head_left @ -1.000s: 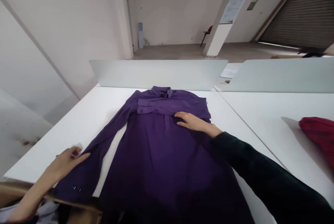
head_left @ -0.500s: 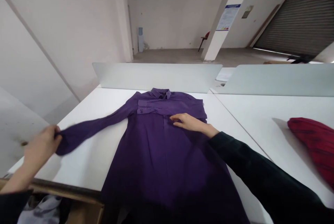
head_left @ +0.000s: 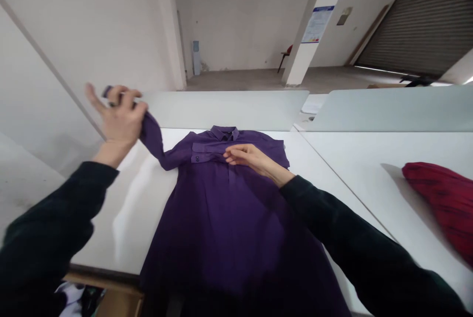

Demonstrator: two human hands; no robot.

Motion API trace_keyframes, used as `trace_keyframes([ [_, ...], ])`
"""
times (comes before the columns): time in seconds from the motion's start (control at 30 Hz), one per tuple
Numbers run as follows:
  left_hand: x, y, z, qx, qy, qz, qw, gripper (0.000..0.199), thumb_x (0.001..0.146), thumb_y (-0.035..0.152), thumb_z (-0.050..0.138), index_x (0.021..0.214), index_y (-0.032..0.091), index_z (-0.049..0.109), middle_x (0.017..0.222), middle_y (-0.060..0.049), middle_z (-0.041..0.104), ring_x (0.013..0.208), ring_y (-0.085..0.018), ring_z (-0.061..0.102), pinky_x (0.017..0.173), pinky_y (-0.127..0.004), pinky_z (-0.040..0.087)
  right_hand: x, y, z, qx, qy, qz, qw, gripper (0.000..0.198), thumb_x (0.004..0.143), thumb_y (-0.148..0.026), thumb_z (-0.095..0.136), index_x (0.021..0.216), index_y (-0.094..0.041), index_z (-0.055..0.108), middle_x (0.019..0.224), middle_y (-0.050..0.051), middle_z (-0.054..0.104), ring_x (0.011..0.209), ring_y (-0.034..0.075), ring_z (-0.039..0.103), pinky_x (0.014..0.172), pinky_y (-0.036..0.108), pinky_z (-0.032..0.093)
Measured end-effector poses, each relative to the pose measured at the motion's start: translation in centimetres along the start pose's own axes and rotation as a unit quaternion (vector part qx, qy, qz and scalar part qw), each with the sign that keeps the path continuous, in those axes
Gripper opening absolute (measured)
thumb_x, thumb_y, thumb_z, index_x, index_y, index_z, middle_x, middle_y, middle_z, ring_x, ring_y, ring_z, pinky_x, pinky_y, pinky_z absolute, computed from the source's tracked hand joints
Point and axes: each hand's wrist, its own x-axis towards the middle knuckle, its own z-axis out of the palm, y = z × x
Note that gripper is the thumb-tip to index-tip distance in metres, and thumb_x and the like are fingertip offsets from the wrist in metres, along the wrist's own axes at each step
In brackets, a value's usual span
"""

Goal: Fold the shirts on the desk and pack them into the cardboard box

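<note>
A purple button-up shirt (head_left: 225, 218) lies front up on the white table, collar at the far end and hem toward me. One sleeve is folded across its chest, the two-button cuff (head_left: 197, 158) toward the left side. My left hand (head_left: 121, 120), slightly blurred, is raised above the table's left part and closed on the end of the other sleeve (head_left: 151, 137), which hangs down to the shoulder. Over the folded sleeve is my right hand (head_left: 246, 155), thumb and fingers drawn together at the chest; whether cloth is between the fingertips is hidden.
A red and black cloth (head_left: 439, 198) lies on the right part of the table (head_left: 354, 152). Frosted panels (head_left: 229, 107) stand along the far edge. Below the near left edge is an open cardboard box (head_left: 120, 302) with cloth in it.
My left hand has swung up and to the right with the sleeve end, which was stretched out low to the left. My right hand has shifted slightly left and up, its fingers closer together.
</note>
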Motion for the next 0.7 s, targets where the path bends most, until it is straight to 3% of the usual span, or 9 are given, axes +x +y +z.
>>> trace_keyframes([
  [0.07, 0.4, 4.0, 2.8, 0.032, 0.034, 0.104, 0.994, 0.025, 0.097, 0.018, 0.048, 0.082, 0.018, 0.069, 0.117, -0.003, 0.069, 0.130, -0.018, 0.042, 0.115, -0.066, -0.013, 0.8, -0.9, 1.1, 0.115, -0.016, 0.032, 0.993, 0.020, 0.092, -0.033, 0.063, 0.100, -0.015, 0.067, 0.102, 0.010, 0.073, 0.088, 0.017, 0.070, 0.084, 0.031, 0.057],
  [0.17, -1.0, 11.2, 5.6, 0.014, 0.115, 0.276, 0.954, 0.019, 0.093, 0.013, 0.053, 0.081, 0.019, 0.067, 0.116, 0.000, 0.068, 0.127, -0.016, 0.048, 0.119, -0.062, -0.010, 1.5, -1.6, 1.8, 0.241, -0.041, 0.087, 0.966, 0.039, 0.098, -0.052, 0.047, 0.100, -0.016, 0.063, 0.097, 0.010, 0.072, 0.085, 0.019, 0.071, 0.081, 0.037, 0.059],
  [0.23, -3.1, 15.6, 6.3, -0.041, 0.092, 0.351, 0.931, 0.016, 0.094, 0.014, 0.052, 0.094, 0.020, 0.067, 0.120, 0.000, 0.066, 0.127, -0.017, 0.051, 0.121, -0.062, -0.002, 1.4, -1.3, 1.5, 0.287, -0.032, 0.122, 0.950, 0.047, 0.099, -0.058, 0.038, 0.096, -0.017, 0.061, 0.084, 0.007, 0.071, 0.076, 0.018, 0.070, 0.076, 0.038, 0.060],
  [0.3, -6.0, 18.5, 6.6, -0.105, 0.067, 0.374, 0.919, 0.018, 0.093, 0.016, 0.055, 0.106, 0.022, 0.066, 0.125, -0.001, 0.064, 0.129, -0.018, 0.050, 0.123, -0.060, 0.009, 0.8, -0.4, 0.8, 0.301, 0.012, 0.157, 0.941, 0.045, 0.100, -0.056, 0.037, 0.090, -0.018, 0.059, 0.071, 0.004, 0.067, 0.064, 0.016, 0.067, 0.069, 0.033, 0.060],
  [0.37, -9.1, 19.4, 6.7, -0.145, 0.027, 0.362, 0.920, 0.027, 0.092, 0.015, 0.056, 0.117, 0.024, 0.062, 0.128, -0.002, 0.062, 0.131, -0.020, 0.048, 0.122, -0.056, 0.021, 0.0, 0.8, 0.0, 0.286, 0.063, 0.187, 0.938, 0.036, 0.100, -0.048, 0.042, 0.087, -0.018, 0.057, 0.065, 0.001, 0.064, 0.058, 0.014, 0.064, 0.063, 0.028, 0.059],
  [0.47, -13.0, 17.6, 7.4, -0.162, -0.081, 0.258, 0.949, 0.039, 0.092, 0.011, 0.051, 0.127, 0.027, 0.057, 0.132, -0.007, 0.059, 0.134, -0.025, 0.045, 0.118, -0.055, 0.030, -1.1, 2.3, -1.1, 0.201, 0.106, 0.210, 0.951, 0.019, 0.094, -0.034, 0.056, 0.084, -0.018, 0.056, 0.064, 0.000, 0.064, 0.055, 0.012, 0.062, 0.060, 0.025, 0.057],
  [0.53, -14.8, 15.5, 8.2, -0.161, -0.150, 0.082, 0.972, 0.043, 0.092, 0.011, 0.046, 0.132, 0.023, 0.053, 0.138, -0.014, 0.052, 0.138, -0.030, 0.040, 0.116, -0.058, 0.031, -1.3, 3.1, -1.7, 0.124, 0.122, 0.209, 0.962, 0.013, 0.086, -0.022, 0.066, 0.078, -0.019, 0.055, 0.062, -0.001, 0.062, 0.051, 0.010, 0.058, 0.053, 0.021, 0.054],
  [0.63, -16.9, 13.0, 9.5, -0.185, -0.195, -0.197, 0.943, 0.054, 0.091, 0.015, 0.043, 0.144, 0.013, 0.036, 0.146, -0.024, 0.035, 0.142, -0.036, 0.032, 0.112, -0.063, 0.035, -0.6, 3.7, -2.1, 0.000, 0.139, 0.175, 0.975, 0.019, 0.078, -0.010, 0.067, 0.069, -0.019, 0.053, 0.053, -0.003, 0.056, 0.043, 0.008, 0.050, 0.040, 0.017, 0.043],
  [0.7, -17.9, 12.4, 10.0, -0.213, -0.199, -0.272, 0.917, 0.060, 0.090, 0.015, 0.040, 0.148, 0.009, 0.025, 0.148, -0.027, 0.027, 0.145, -0.038, 0.027, 0.112, -0.064, 0.034, 0.6, 3.8, -1.9, -0.048, 0.145, 0.150, 0.977, 0.020, 0.079, -0.008, 0.062, 0.067, -0.019, 0.051, 0.050, -0.003, 0.053, 0.041, 0.008, 0.047, 0.039, 0.016, 0.042],
])
